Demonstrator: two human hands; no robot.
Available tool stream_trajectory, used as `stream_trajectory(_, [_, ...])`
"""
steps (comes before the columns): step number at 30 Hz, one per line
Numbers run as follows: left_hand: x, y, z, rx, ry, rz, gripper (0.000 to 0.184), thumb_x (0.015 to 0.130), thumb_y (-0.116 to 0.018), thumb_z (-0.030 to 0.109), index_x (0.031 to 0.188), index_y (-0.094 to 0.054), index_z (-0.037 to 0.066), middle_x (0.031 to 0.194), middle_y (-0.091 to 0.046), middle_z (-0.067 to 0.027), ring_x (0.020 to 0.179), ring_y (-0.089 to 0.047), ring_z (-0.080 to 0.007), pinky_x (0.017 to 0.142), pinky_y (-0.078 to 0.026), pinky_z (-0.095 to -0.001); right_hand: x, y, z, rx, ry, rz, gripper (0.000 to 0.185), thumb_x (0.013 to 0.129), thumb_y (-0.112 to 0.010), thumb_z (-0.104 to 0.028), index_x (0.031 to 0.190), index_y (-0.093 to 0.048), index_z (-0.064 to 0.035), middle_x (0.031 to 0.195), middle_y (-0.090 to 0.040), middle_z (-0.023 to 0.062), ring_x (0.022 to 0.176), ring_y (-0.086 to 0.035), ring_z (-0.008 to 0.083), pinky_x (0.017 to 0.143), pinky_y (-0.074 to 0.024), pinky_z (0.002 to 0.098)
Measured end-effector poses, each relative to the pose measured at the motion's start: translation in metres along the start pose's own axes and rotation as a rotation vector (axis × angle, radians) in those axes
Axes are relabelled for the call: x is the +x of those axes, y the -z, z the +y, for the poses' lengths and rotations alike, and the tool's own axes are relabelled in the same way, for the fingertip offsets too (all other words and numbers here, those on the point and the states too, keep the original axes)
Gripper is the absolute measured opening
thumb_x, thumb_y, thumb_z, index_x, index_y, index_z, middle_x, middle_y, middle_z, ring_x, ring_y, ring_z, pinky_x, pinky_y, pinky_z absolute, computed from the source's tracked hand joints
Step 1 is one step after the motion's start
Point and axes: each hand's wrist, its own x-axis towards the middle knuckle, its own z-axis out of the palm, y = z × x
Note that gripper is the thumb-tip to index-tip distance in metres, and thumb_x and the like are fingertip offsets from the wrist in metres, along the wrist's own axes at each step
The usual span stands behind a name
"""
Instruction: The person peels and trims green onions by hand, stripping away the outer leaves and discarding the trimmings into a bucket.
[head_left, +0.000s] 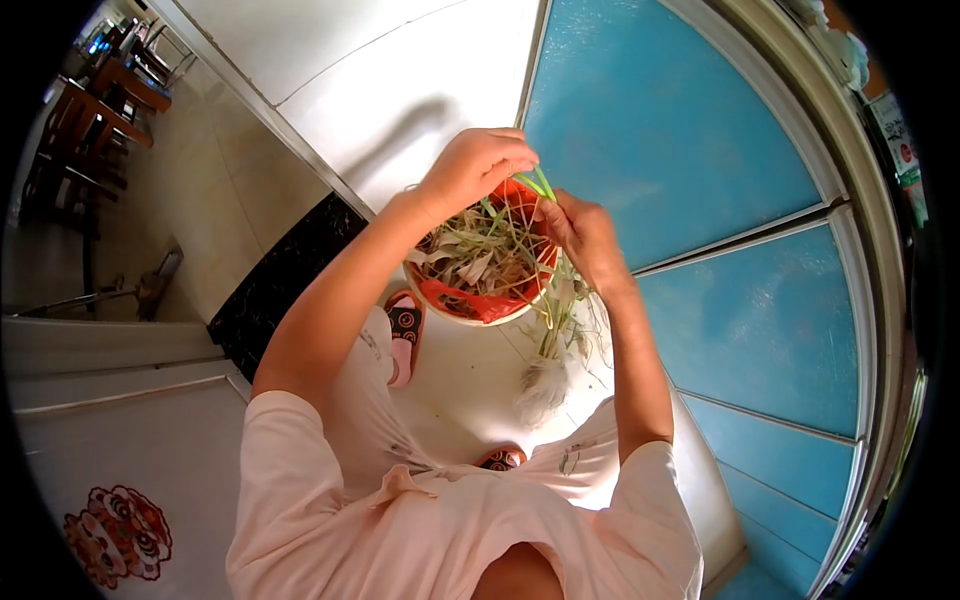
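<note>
Above a round bin, my left hand (485,165) is closed, its fingertips pinching a green scallion (540,184). My right hand (588,232) grips the same scallion from the right, thumb and fingers pressed together. The scallion looks bent between the two hands. Below them stands the bin (482,317), lined with a red plastic bag (505,305) and filled with dry, withered scallion leaves (475,255). On the floor just right of the bin lies a bunch of scallions (555,335), with a pale, stringy mass of roots (543,388) at its near end.
Blue cabinet doors (680,120) rise close on the right. A black threshold strip (285,270) crosses the floor at the left. Beyond it are wooden chairs (80,130) and a broom-like tool (155,285). My slippered foot (404,325) is beside the bin.
</note>
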Motion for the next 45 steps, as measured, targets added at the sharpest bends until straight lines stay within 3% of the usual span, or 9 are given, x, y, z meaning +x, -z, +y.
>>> stream_trajectory(10, [0.005,-0.015,-0.014,-1.247,0.894,0.882,0.013,0.083,-0.053,-0.003,0.088,-0.065,-0.002,0.072,-0.059,-0.0033,0.058,-0.048,-0.0078,0.056,-0.041,-0.0200,0.003,0.023,-0.015,0.133,-0.008,-0.050,0.032,0.096,-0.046,-0.025,0.077,-0.056,-0.0022,0.053,-0.047,0.0037,0.049,-0.043,0.0141,0.049,-0.0362,0.0293])
stream_trajectory(15, [-0.025,-0.035,-0.042,-0.371,0.894,-0.061,0.023,0.084,-0.060,0.008,0.106,-0.063,0.005,0.091,-0.065,-0.0098,0.071,-0.058,-0.0126,0.064,-0.049,-0.0233,-0.011,0.030,0.008,0.496,-0.042,0.228,0.032,0.097,-0.044,-0.027,0.082,-0.060,-0.0038,0.059,-0.050,-0.0013,0.050,-0.041,0.0045,0.045,-0.0289,0.0192])
stream_trajectory(17, [-0.046,-0.069,-0.044,0.454,0.493,-0.346,0.034,0.083,-0.063,0.014,0.115,-0.058,0.006,0.105,-0.062,-0.0132,0.078,-0.061,-0.0186,0.068,-0.049,-0.0279,-0.007,0.033,0.005,0.478,-0.032,0.309,0.030,0.097,-0.046,-0.027,0.086,-0.061,-0.0034,0.060,-0.052,-0.0006,0.050,-0.040,0.0035,0.045,-0.0278,0.0181])
stream_trajectory(24, [-0.030,-0.054,0.026,-0.149,0.196,-0.324,0.047,0.078,-0.069,0.018,0.120,-0.052,0.006,0.109,-0.060,-0.0130,0.078,-0.063,-0.0225,0.068,-0.049,-0.0333,0.013,0.017,0.023,0.703,-0.118,0.506,0.029,0.095,-0.048,-0.024,0.086,-0.060,0.0003,0.064,-0.058,0.0042,0.050,-0.043,0.0053,0.046,-0.0333,0.0200])
stream_trajectory(28, [-0.040,-0.052,0.012,-0.008,0.154,-0.299,0.016,0.080,-0.060,0.010,0.095,-0.060,0.003,0.085,-0.061,-0.0110,0.070,-0.059,-0.0289,0.063,-0.045,-0.0376,-0.004,0.018,0.018,0.823,-0.226,0.556,0.026,0.095,-0.048,-0.021,0.091,-0.060,0.0018,0.070,-0.062,0.0070,0.053,-0.049,0.0073,0.049,-0.0398,0.0210])
stream_trajectory(34, [-0.047,-0.049,0.001,0.090,0.019,-0.338,0.007,0.081,-0.057,0.009,0.084,-0.061,0.003,0.080,-0.058,-0.0117,0.076,-0.058,-0.0312,0.067,-0.045,-0.0404,-0.088,0.045,0.011,0.053,-0.460,0.369,0.022,0.087,-0.059,-0.011,0.106,-0.058,-0.0005,0.091,-0.065,0.0103,0.073,-0.061,0.0149,0.069,-0.0493,0.0294])
stream_trajectory(37, [-0.046,-0.062,0.001,0.140,-0.039,-0.416,0.007,0.082,-0.056,0.008,0.083,-0.061,0.003,0.080,-0.058,-0.0116,0.076,-0.059,-0.0314,0.066,-0.046,-0.0409,-0.083,0.028,-0.003,-0.515,0.291,0.352,0.034,0.077,-0.066,-0.004,0.109,-0.058,-0.0033,0.101,-0.064,0.0110,0.087,-0.061,0.0232,0.080,-0.0474,0.0361])
stream_trajectory(39, [-0.043,-0.068,0.007,0.134,-0.052,-0.420,0.006,0.081,-0.055,0.007,0.080,-0.060,0.003,0.081,-0.057,-0.0107,0.076,-0.058,-0.0313,0.064,-0.046,-0.0416,-0.065,0.009,-0.004,-0.548,0.295,0.219,0.038,0.070,-0.069,-0.004,0.107,-0.060,-0.0059,0.107,-0.062,0.0099,0.099,-0.057,0.0277,0.087,-0.0440,0.0389])
stream_trajectory(45, [-0.041,-0.067,0.000,0.193,-0.050,-0.436,0.007,0.078,-0.054,0.006,0.076,-0.059,0.003,0.080,-0.056,-0.0108,0.077,-0.058,-0.0310,0.067,-0.045,-0.0415,-0.055,-0.024,0.052,-0.046,-0.075,-0.129,0.015,0.087,-0.057,-0.015,0.094,-0.055,-0.0027,0.075,-0.063,0.0143,0.064,-0.059,0.0299,0.057,-0.0435,0.0352])
